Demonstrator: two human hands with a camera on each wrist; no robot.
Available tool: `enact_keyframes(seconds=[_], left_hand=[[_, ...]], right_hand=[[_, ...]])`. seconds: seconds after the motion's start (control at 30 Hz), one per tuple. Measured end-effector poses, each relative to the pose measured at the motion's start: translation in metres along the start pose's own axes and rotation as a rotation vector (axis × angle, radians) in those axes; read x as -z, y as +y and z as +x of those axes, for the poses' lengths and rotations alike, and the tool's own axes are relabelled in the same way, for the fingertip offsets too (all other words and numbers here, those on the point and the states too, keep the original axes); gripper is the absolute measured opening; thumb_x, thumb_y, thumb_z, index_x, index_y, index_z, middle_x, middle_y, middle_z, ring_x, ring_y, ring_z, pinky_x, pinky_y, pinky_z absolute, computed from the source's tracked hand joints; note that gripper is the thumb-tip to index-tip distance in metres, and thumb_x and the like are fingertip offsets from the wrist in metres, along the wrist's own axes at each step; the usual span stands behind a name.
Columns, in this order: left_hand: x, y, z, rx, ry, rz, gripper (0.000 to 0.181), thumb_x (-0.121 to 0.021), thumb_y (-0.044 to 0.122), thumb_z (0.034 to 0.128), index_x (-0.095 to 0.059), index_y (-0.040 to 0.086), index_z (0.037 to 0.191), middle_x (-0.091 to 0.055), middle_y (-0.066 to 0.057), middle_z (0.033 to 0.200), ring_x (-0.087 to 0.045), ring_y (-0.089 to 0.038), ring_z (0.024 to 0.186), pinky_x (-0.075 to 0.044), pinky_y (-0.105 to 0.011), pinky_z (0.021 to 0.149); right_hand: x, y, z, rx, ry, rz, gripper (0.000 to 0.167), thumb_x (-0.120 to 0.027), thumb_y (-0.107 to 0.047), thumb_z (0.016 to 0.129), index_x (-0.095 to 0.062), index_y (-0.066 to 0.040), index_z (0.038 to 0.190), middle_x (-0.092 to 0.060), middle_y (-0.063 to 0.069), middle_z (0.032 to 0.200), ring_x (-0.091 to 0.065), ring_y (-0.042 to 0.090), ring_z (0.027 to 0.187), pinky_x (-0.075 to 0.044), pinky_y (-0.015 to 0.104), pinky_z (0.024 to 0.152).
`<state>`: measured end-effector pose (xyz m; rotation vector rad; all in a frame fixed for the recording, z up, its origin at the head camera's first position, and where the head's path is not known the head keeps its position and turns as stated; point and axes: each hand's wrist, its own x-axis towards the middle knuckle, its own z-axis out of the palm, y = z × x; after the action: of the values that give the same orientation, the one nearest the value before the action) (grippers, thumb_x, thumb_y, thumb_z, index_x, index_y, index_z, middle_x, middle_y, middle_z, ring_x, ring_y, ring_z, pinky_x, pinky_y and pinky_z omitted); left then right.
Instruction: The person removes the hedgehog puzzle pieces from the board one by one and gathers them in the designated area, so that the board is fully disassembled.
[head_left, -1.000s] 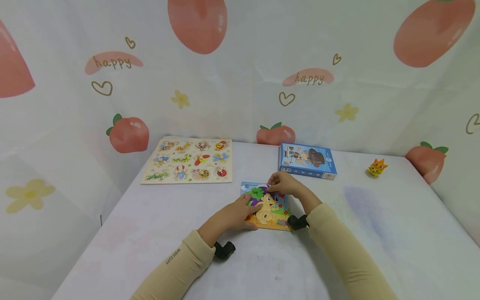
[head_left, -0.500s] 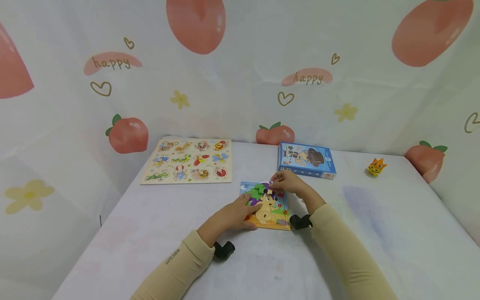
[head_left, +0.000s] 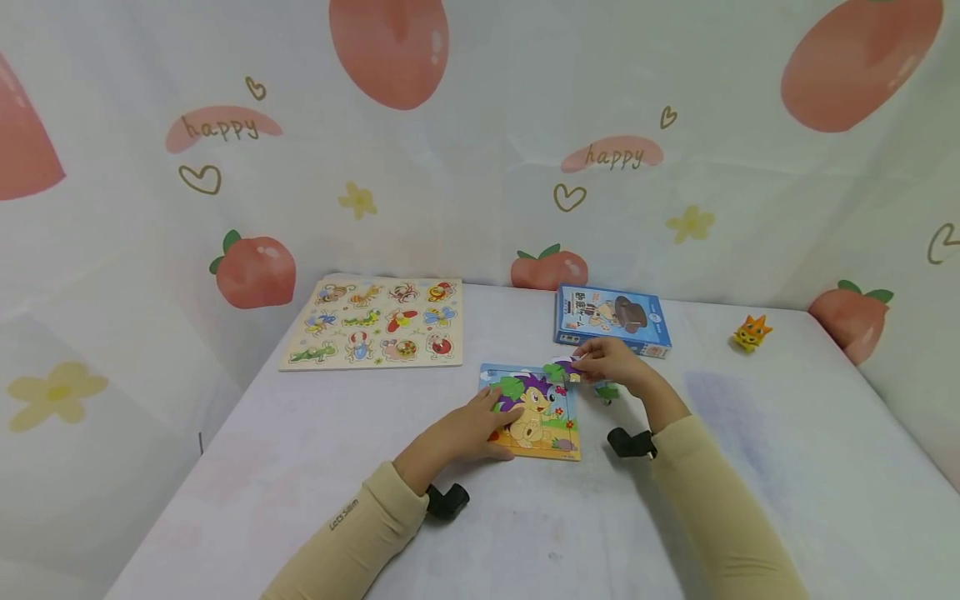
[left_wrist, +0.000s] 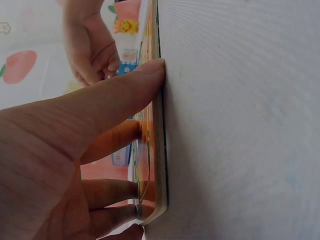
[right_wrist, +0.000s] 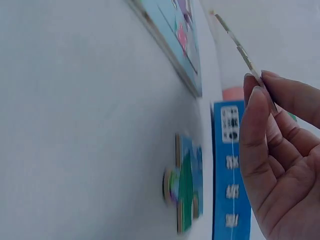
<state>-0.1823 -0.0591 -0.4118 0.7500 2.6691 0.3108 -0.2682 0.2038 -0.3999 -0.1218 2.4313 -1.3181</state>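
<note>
A square hedgehog puzzle board (head_left: 555, 454) lies flat on the table. Across its left side my left hand (head_left: 468, 429) is spread; in the left wrist view the hand's (left_wrist: 75, 135) thumb rests on the board's edge (left_wrist: 161, 175) and its fingertips touch the face. Just off the board's top right corner, my right hand (head_left: 615, 367) pinches a green and purple puzzle piece (head_left: 558, 371). The right wrist view shows that piece (right_wrist: 242, 50) nearly edge-on between thumb and fingers of the hand (right_wrist: 287, 165), raised off the table. Green loose pieces (head_left: 607, 392) lie right of the board.
A wooden insect puzzle (head_left: 378, 323) lies at the back left. Behind my right hand is a blue box (head_left: 615, 321). A small orange and yellow figure (head_left: 752, 333) stands further right. A printed cloth (head_left: 450, 167) hangs behind the table (head_left: 337, 442).
My right hand has moved right from the board's top with the pinched piece, uncovering more of the hedgehog picture and the loose green pieces. My left hand has stayed in place.
</note>
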Motion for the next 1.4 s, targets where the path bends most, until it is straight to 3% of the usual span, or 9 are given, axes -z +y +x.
enact_keyframes(seconds=[0.2, 0.73, 0.93, 1.4], left_hand=[[0.000, -0.001, 0.000, 0.001, 0.001, -0.008, 0.067, -0.064, 0.047, 0.0826, -0.040, 0.028, 0.142, -0.021, -0.014, 0.155, -0.015, -0.032, 0.144, -0.033, -0.049, 0.109], [-0.003, -0.002, 0.001, 0.006, 0.004, -0.014, 0.068, -0.065, 0.047, 0.0816, -0.040, 0.028, 0.142, -0.022, -0.012, 0.155, -0.016, -0.032, 0.144, -0.034, -0.050, 0.108], [-0.002, -0.002, 0.000, 0.012, 0.003, -0.016, 0.067, -0.065, 0.047, 0.0822, -0.040, 0.029, 0.142, -0.021, -0.012, 0.155, -0.015, -0.031, 0.144, -0.035, -0.051, 0.107], [-0.003, -0.002, 0.000, 0.018, 0.004, -0.021, 0.067, -0.065, 0.047, 0.0818, -0.040, 0.030, 0.142, -0.021, -0.011, 0.155, -0.015, -0.031, 0.144, -0.034, -0.051, 0.107]], right_hand=[[0.014, 0.012, -0.007, -0.007, 0.015, -0.001, 0.038, -0.060, -0.023, 0.092, -0.054, 0.006, 0.117, -0.066, 0.001, 0.083, -0.059, 0.012, 0.071, -0.054, 0.024, 0.071], [0.054, 0.048, -0.032, -0.032, 0.065, 0.023, 0.040, -0.058, -0.019, 0.092, -0.050, 0.010, 0.118, -0.059, -0.010, 0.076, -0.051, 0.007, 0.070, -0.051, 0.020, 0.065], [0.063, 0.055, -0.040, -0.070, 0.060, -0.014, 0.043, -0.058, -0.024, 0.093, -0.051, 0.008, 0.120, -0.057, -0.008, 0.083, -0.049, 0.007, 0.070, -0.047, 0.020, 0.062], [0.074, 0.070, -0.053, -0.141, 0.063, -0.012, 0.048, -0.058, -0.030, 0.092, -0.050, 0.007, 0.122, -0.055, -0.008, 0.081, -0.047, 0.008, 0.071, -0.043, 0.021, 0.061]])
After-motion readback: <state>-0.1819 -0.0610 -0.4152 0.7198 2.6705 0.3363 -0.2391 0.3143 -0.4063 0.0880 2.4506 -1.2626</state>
